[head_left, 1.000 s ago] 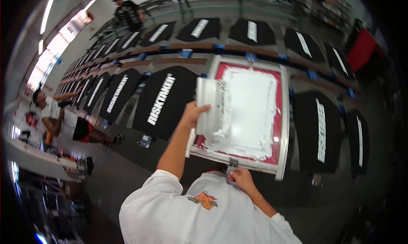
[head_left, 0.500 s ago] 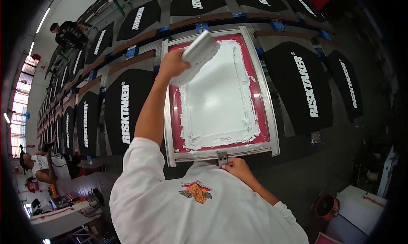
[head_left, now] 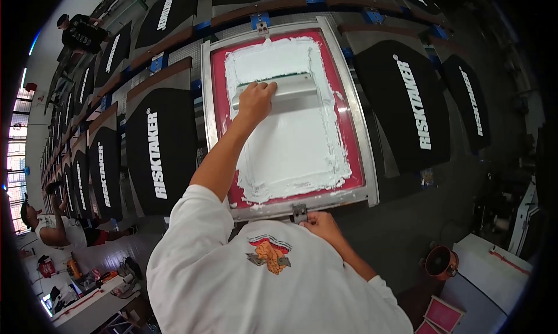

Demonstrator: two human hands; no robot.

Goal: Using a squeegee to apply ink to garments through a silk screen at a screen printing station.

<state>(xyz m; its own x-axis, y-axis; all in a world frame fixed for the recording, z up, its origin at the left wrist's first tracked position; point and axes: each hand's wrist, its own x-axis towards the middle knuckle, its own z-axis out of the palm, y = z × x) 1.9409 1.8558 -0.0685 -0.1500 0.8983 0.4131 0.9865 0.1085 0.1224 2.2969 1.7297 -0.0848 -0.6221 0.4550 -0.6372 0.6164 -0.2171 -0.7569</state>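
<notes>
My left hand [head_left: 257, 101] is closed round the handle of a wide metal squeegee [head_left: 295, 86] with a green edge. The squeegee lies across the upper part of a screen-printing frame [head_left: 353, 127], on its white ink [head_left: 288, 148]. Thick ridges of ink border a smooth middle, and the red mesh [head_left: 350, 159] shows round them. At the frame's near edge, my right hand [head_left: 325, 226] has its fingers curled on a small metal bracket [head_left: 299, 213]; its fingertips are partly hidden.
Black printed fabric panels [head_left: 401, 101] lie on boards to both sides and beyond the frame. Two people [head_left: 81, 34] [head_left: 58, 226] are at the left. A worktable [head_left: 87, 302] with tools stands lower left, and an orange round fan [head_left: 442, 262] beside a white cabinet [head_left: 494, 270] lower right.
My left hand has brought the squeegee down from its raised, tilted position at the upper left onto the ink, now lying crosswise. My right hand stays at the bracket. The view has shifted slightly.
</notes>
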